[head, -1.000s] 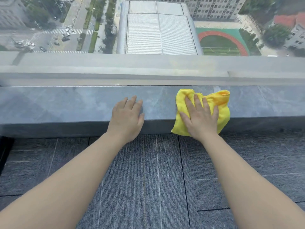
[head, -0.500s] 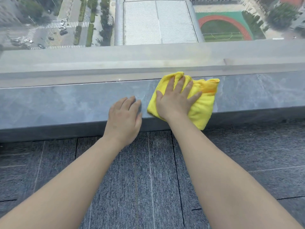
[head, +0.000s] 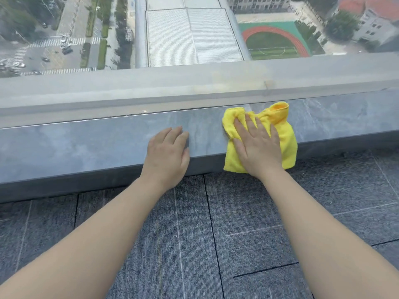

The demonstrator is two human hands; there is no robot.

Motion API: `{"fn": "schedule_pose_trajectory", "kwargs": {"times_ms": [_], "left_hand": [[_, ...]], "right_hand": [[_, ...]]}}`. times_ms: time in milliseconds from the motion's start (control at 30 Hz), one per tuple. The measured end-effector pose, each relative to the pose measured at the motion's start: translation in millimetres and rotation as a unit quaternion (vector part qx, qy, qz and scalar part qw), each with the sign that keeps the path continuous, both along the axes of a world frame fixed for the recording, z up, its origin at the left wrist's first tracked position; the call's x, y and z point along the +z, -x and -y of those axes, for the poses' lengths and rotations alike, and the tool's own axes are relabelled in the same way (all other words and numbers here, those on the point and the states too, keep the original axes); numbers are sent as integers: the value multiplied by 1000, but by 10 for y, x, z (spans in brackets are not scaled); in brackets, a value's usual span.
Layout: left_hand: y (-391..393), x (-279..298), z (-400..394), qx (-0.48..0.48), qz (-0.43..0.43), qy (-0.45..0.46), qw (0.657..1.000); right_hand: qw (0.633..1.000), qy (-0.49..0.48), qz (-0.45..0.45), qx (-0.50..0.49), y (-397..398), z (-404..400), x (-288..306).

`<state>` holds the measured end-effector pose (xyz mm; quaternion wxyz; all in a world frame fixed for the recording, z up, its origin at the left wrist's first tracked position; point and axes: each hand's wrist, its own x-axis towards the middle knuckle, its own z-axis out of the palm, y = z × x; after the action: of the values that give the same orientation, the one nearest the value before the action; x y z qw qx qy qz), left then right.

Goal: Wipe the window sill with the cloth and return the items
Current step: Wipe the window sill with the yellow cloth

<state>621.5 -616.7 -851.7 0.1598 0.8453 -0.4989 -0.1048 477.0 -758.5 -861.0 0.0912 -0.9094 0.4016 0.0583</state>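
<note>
A yellow cloth [head: 285,134] lies crumpled on the grey stone window sill [head: 75,145], right of centre, with its lower edge hanging over the sill's front lip. My right hand [head: 257,147] presses flat on the cloth, fingers spread and bunching its upper left corner. My left hand [head: 167,154] rests palm down on the bare sill to the left of the cloth, apart from it and holding nothing.
The window glass [head: 190,35] rises straight from the sill's far edge, with a city far below. Grey carpet tiles [head: 216,234] cover the floor below the sill. No other items show on the sill.
My right hand has slid the cloth to the right and back toward the sill's front edge, opening a gap from my left hand. The left hand stays planted.
</note>
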Motion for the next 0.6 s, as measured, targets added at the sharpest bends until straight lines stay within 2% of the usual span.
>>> {"fn": "schedule_pose_trajectory", "kwargs": {"times_ms": [167, 367, 467, 600], "left_hand": [[79, -15, 196, -27, 13, -4, 1000], [195, 20, 338, -43, 16, -46, 998], [162, 141, 336, -31, 12, -68, 997], [110, 344, 361, -22, 40, -76, 996]], "right_hand": [[991, -10, -30, -131, 90, 304, 45], [970, -53, -35, -235, -392, 307, 37], [976, -63, -31, -205, -535, 187, 65], [995, -66, -8, -73, -442, -14, 80]]}}
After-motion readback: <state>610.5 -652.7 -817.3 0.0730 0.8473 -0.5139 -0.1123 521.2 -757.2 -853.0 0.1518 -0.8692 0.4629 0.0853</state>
